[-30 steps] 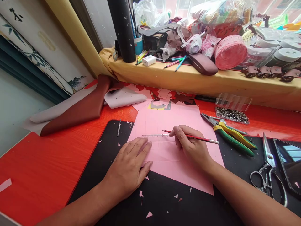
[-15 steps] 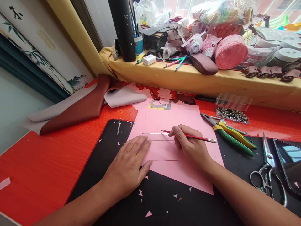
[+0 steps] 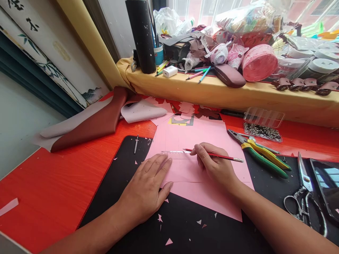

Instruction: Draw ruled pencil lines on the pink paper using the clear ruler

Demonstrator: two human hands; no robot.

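A pink sheet of paper (image 3: 190, 137) lies on a black cutting mat (image 3: 127, 176) on the red table. My left hand (image 3: 147, 187) lies flat with fingers stretched, pressing a clear ruler (image 3: 176, 152) and the sheet's left part. My right hand (image 3: 214, 165) is closed on a thin red pencil (image 3: 225, 157). The pencil's tip rests at the ruler's upper edge, near the sheet's middle. Faint drawn lines cross the pink sheet.
Green-and-yellow pliers (image 3: 262, 153) lie right of the sheet, with scissors (image 3: 304, 190) and a phone (image 3: 327, 185) further right. A clear compartment box (image 3: 263, 117) sits behind them. A small craft knife (image 3: 136, 144) lies on the mat's left. A brown leather piece (image 3: 90, 125) lies at back left. The yellow sill (image 3: 212, 90) is crowded with craft supplies.
Both hands stay almost in place on the ruler and pencil. The view has shifted slightly to the left and up.
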